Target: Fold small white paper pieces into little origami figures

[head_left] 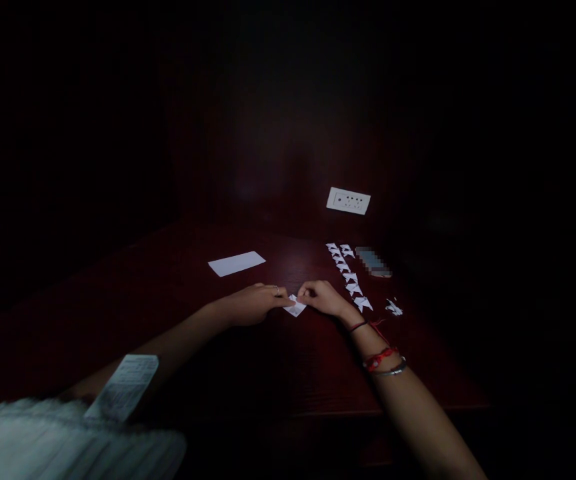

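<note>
A small folded piece of white paper [296, 309] lies on the dark red table between my two hands. My left hand [258, 303] holds its left side, with the thumb and fingers closed on it and a ring on one finger. My right hand [321, 297] pinches the paper's right upper edge, its fingers curled. To the right of that hand, several small folded white paper pieces [352, 289] lie in a slanting row, with a shorter second row beside its far end. A flat sheet of white paper [237, 263] rests beyond my left hand.
A blurred-out flat object [373, 262], perhaps a phone, lies right of the folded pieces. Small white paper scraps [395, 307] sit nearer me. A white socket panel [349, 201] is on the surface behind. The table's front edge [338, 413] runs below my hands; surroundings are very dark.
</note>
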### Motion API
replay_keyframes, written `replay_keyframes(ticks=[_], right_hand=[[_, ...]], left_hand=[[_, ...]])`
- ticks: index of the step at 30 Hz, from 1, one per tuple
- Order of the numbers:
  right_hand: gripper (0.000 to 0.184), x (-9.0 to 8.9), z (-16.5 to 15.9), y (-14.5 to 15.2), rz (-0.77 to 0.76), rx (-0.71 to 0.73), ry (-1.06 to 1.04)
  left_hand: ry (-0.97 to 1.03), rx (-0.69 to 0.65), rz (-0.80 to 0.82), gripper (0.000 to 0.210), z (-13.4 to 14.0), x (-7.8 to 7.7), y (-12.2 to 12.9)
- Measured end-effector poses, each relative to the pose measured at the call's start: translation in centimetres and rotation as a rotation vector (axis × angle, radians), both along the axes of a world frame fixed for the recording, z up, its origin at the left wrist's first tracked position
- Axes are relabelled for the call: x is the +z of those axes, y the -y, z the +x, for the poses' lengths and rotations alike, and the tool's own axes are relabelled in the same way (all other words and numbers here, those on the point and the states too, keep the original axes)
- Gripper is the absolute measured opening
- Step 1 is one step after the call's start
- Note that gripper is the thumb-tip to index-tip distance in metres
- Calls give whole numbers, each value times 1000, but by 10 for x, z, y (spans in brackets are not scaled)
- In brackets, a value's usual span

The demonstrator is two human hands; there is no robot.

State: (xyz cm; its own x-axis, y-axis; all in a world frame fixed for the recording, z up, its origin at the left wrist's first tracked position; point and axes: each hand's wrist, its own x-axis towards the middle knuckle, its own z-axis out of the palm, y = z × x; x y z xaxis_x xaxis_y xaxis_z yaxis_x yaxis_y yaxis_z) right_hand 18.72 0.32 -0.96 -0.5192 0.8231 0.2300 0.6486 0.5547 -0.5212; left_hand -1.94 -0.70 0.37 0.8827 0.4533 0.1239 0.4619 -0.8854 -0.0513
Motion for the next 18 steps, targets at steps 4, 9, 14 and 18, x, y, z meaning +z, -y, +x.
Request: replay_keyframes(ticks=[4,9,14,18], right_hand=[[12,-4,-3,-3,-44,-68,-25],[14,-4,-4,-2,-90,-110,-45],[14,-2,-4,-2,-111,-111,-68],[15,-3,-6,-7,-168,-156,-78]], left_hand=[[-5,23,3,54,1,1,0],[-1,34,-14,54,2,2,1],[13,25,-18,56,3,2,0],[1,35,-40,56,3,4,0]])
